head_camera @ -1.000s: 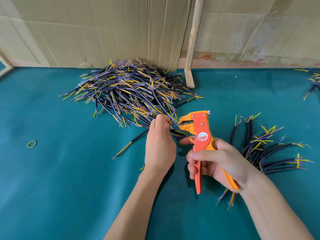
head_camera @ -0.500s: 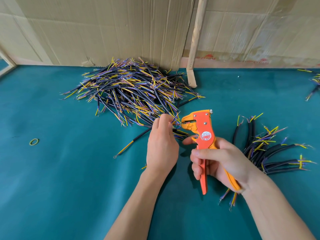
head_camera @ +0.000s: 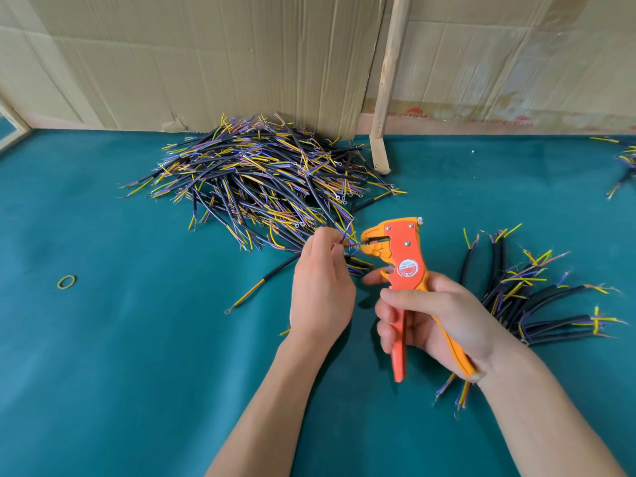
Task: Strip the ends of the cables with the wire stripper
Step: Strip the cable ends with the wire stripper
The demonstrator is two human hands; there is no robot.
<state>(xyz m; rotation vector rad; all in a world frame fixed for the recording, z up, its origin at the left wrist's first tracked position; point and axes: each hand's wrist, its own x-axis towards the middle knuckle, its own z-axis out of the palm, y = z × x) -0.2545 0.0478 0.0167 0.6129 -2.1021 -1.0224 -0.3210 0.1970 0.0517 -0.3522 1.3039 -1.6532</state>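
Frame centre: left hand (head_camera: 321, 290) pinches a cable end (head_camera: 349, 243) at the wire stripper (head_camera: 401, 259) mouth. Right hand (head_camera: 433, 321) wraps the handles, unsqueezed; next, likely seat the conductor and squeeze.

Backdrop and stray bits on the teal table cover (head_camera: 103, 373)

Creased cardboard sheets (head_camera: 206, 56) stood along the back edge, a wooden stick (head_camera: 389, 80) leaned against them, and a small yellow-green loop (head_camera: 66, 281), possibly a rubber band, lay alone at left.

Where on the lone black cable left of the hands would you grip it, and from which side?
Grip the cable on its black sheath, from above. It lies flat on the mat, apart from the pile; the yellow end with the ring terminal looks too thin.
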